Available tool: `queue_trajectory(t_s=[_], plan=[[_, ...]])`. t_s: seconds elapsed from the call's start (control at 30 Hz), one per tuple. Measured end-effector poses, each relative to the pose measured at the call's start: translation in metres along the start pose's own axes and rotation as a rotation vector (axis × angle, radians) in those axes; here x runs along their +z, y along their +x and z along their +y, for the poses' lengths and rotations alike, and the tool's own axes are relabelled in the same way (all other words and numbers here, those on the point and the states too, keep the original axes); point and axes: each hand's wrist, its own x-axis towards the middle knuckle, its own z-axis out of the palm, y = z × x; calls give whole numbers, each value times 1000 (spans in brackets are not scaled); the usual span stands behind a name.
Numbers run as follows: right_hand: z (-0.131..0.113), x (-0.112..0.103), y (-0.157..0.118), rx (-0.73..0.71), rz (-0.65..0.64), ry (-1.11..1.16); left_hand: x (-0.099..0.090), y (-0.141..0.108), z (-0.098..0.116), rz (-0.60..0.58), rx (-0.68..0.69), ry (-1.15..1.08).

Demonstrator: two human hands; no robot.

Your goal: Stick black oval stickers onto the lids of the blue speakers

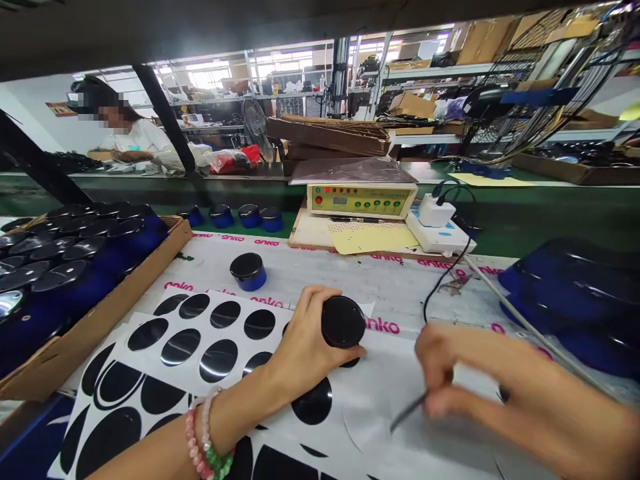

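Note:
My left hand (305, 340) is closed round a short round part with a glossy black top (343, 323), held tilted above the sticker sheets. In my right hand (455, 373), blurred by motion, is a thin dark pointed tool (407, 412), its tip angled down to the left; its exact kind is unclear. Beneath both hands lie white sheets (380, 393) bearing round black stickers (219, 360), with bare white spots near the right hand. A similar blue part with a black top (249, 271) stands upright on the table, left of and beyond my left hand.
A cardboard box (175, 243) of blue-black parts stands at left; several more line the back (249, 215). Behind are a control box (363, 201), a yellow sheet (375, 237) and a white adapter (436, 211). A black cable (443, 277) hangs near my right hand. A person (133, 130) sits across.

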Motion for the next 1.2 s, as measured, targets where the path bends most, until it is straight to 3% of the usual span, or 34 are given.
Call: queue_trajectory(t_s=[0.1,0.17,0.27,0.4,0.77,1.2], plan=[[8,3,13,237,360,353,1,-2,2,-20,72,11],[15,16,25,316,435,510,1,-2,4,-26,74,32],[24,39,39,368,435,638,0,-3,5,-31,45,45],[30,55,40,380,413,683,0,-4,3,-28,114,8],[31,58,39,384,429,727,-1,-3,3,-91,114,-60],[27,58,39,374,447,555,-1,-4,1,-78,152,-35]])
